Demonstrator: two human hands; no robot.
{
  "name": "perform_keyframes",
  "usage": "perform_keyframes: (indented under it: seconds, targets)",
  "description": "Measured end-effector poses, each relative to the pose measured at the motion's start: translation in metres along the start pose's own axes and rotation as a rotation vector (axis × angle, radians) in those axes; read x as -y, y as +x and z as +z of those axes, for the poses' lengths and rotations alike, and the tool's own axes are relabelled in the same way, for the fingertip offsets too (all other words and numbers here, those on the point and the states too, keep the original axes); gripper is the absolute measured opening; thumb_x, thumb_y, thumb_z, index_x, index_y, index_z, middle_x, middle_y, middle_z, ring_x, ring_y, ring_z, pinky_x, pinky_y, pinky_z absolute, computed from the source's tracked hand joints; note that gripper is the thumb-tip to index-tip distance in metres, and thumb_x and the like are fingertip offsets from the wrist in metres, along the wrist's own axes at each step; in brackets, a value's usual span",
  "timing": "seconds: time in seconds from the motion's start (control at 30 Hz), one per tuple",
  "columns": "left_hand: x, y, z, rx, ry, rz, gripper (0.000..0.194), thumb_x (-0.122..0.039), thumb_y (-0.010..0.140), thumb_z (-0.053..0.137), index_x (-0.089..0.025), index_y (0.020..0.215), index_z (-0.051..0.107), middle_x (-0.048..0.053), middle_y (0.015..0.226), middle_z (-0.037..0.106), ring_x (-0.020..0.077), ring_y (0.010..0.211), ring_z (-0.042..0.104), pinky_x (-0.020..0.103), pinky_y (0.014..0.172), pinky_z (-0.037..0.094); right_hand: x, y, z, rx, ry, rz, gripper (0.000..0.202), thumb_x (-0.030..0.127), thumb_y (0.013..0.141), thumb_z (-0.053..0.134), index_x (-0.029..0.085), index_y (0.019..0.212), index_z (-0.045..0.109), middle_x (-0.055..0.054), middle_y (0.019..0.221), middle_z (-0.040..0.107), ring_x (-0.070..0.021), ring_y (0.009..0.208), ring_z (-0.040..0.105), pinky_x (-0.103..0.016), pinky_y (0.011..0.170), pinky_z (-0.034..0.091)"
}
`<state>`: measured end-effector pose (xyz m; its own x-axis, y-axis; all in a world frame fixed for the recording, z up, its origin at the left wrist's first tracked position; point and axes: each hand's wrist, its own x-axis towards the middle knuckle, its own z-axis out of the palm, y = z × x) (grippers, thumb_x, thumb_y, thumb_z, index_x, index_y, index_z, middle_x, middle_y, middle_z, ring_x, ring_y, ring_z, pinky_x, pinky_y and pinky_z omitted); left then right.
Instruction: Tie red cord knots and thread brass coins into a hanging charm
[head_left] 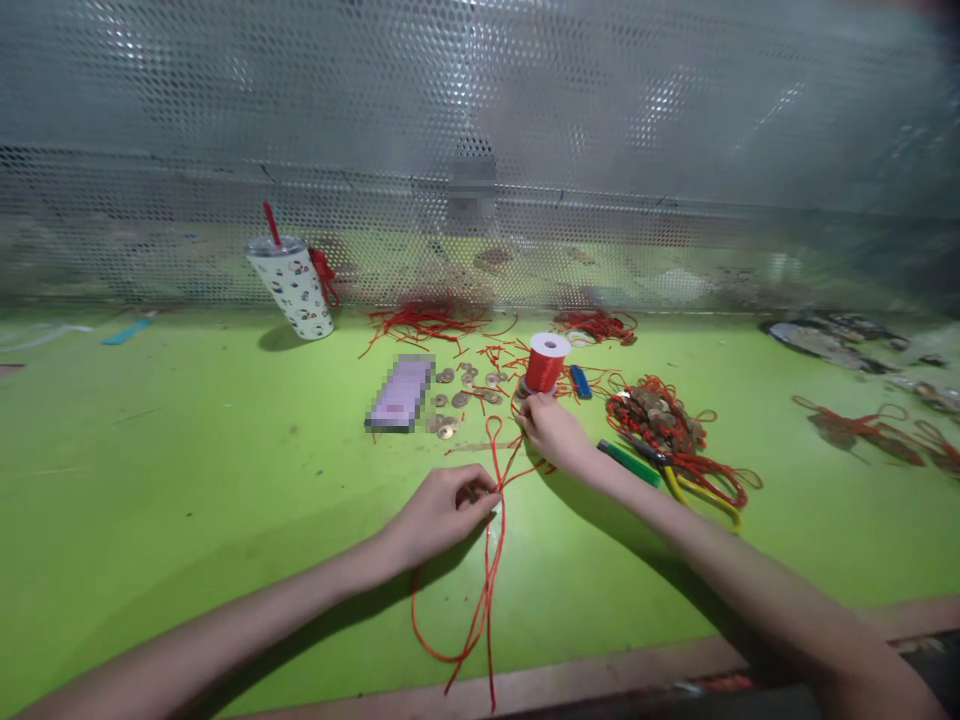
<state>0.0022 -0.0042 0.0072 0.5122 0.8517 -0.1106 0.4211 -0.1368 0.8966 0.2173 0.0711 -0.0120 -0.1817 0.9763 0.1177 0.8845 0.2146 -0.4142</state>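
Note:
A looped red cord (491, 575) runs down the green table in front of me, with a small loop at its top and loose ends hanging towards the table edge. My left hand (446, 507) pinches it between thumb and fingertips just below that loop. Farther up and to the right, my right hand (553, 432) has its fingers closed on a strand of the same cord, close to the base of a spool of red thread (544, 368). Its fingertips are partly hidden. Several brass coins (460, 399) lie left of the spool.
A phone (403, 393) and a patterned tumbler (291, 290) with a straw stand left. Right of my hand are a blue lighter (580, 381), a green-handled tool (630, 463), yellow-handled scissors (686, 487) and a pile of corded coins (656, 418). A perforated metal screen (337, 150) closes the back.

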Motion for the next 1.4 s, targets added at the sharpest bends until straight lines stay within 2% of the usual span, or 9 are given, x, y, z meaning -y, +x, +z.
perform_keyframes:
  seconds: [0.27, 0.37, 0.47, 0.57, 0.7, 0.87, 1.13, 1.27, 1.4]
  targets:
    - [0.004, -0.008, -0.006, -0.036, 0.118, 0.071, 0.019, -0.031, 0.085, 0.065, -0.015, 0.078, 0.070, 0.001, 0.069, 0.065, 0.0125, 0.059, 0.050, 0.024, 0.058, 0.037, -0.002, 0.015, -0.016, 0.002, 0.267, 0.058, 0.016, 0.029, 0.099, 0.049, 0.016, 0.093, 0.057, -0.006, 0.081, 0.068, -0.0159, 0.065, 0.059, -0.027, 0.061, 0.044]
    - [0.001, -0.007, -0.010, -0.076, 0.148, 0.097, 0.022, -0.035, 0.086, 0.066, -0.015, 0.078, 0.070, 0.002, 0.073, 0.066, 0.0131, 0.060, 0.051, 0.026, 0.058, 0.038, -0.002, 0.022, -0.025, 0.097, 0.616, 0.103, 0.019, 0.035, 0.095, 0.055, 0.016, 0.092, 0.059, -0.003, 0.077, 0.069, -0.0117, 0.055, 0.054, -0.024, 0.053, 0.042]
    - [-0.003, 0.006, -0.013, -0.166, 0.111, 0.089, 0.023, -0.037, 0.086, 0.068, -0.016, 0.094, 0.071, 0.005, 0.088, 0.070, 0.0121, 0.060, 0.051, 0.026, 0.058, 0.040, -0.002, 0.025, -0.028, 0.164, 1.029, 0.232, 0.014, 0.028, 0.085, 0.068, 0.016, 0.091, 0.065, -0.005, 0.083, 0.073, -0.0110, 0.060, 0.057, -0.022, 0.055, 0.044]
    - [-0.007, 0.028, -0.012, -0.207, -0.068, 0.007, 0.034, -0.034, 0.085, 0.069, -0.015, 0.113, 0.065, 0.009, 0.106, 0.071, 0.0081, 0.053, 0.049, 0.025, 0.052, 0.041, 0.000, 0.025, -0.024, 0.182, 1.168, 0.326, 0.012, 0.020, 0.081, 0.071, 0.016, 0.092, 0.068, -0.006, 0.089, 0.075, -0.0112, 0.067, 0.061, -0.021, 0.059, 0.047]
    - [-0.013, 0.061, -0.005, -0.171, -0.348, -0.086, 0.037, -0.020, 0.084, 0.070, -0.014, 0.119, 0.061, 0.013, 0.113, 0.070, 0.0049, 0.048, 0.051, 0.022, 0.047, 0.041, 0.004, 0.023, -0.021, 0.223, 1.185, 0.329, 0.015, 0.016, 0.081, 0.071, 0.015, 0.095, 0.069, -0.008, 0.094, 0.076, -0.0104, 0.067, 0.063, -0.021, 0.060, 0.050]
    - [-0.015, 0.080, 0.002, -0.116, -0.497, -0.121, 0.017, -0.021, 0.088, 0.068, -0.011, 0.101, 0.065, 0.002, 0.072, 0.067, 0.0046, 0.043, 0.043, 0.019, 0.043, 0.034, 0.009, 0.020, -0.023, 0.204, 1.148, 0.372, 0.028, 0.013, 0.082, 0.070, 0.013, 0.110, 0.067, -0.011, 0.100, 0.078, -0.0143, 0.075, 0.070, -0.022, 0.061, 0.052]
    - [-0.013, 0.074, 0.002, -0.101, -0.544, -0.153, 0.022, -0.028, 0.089, 0.067, -0.012, 0.075, 0.068, -0.001, 0.055, 0.058, 0.0046, 0.041, 0.038, 0.021, 0.044, 0.031, 0.011, 0.011, -0.022, 0.178, 1.163, 0.397, 0.043, 0.013, 0.081, 0.073, 0.011, 0.122, 0.062, -0.015, 0.111, 0.076, -0.0158, 0.081, 0.072, -0.022, 0.063, 0.054]
    - [-0.013, 0.070, 0.002, -0.110, -0.552, -0.155, 0.021, -0.028, 0.087, 0.069, -0.012, 0.073, 0.069, 0.003, 0.064, 0.067, 0.0046, 0.041, 0.040, 0.022, 0.044, 0.031, 0.015, 0.011, -0.021, 0.131, 1.200, 0.385, 0.040, 0.017, 0.089, 0.065, 0.009, 0.127, 0.058, -0.015, 0.112, 0.076, -0.0133, 0.075, 0.069, -0.021, 0.062, 0.054]
    - [-0.013, 0.064, 0.002, -0.109, -0.545, -0.173, 0.024, -0.030, 0.087, 0.068, -0.010, 0.075, 0.070, 0.007, 0.071, 0.072, 0.0046, 0.042, 0.041, 0.022, 0.044, 0.031, 0.019, 0.013, -0.022, 0.095, 1.155, 0.416, 0.044, 0.015, 0.086, 0.066, 0.007, 0.128, 0.057, -0.013, 0.103, 0.077, -0.0116, 0.066, 0.064, -0.019, 0.052, 0.048]
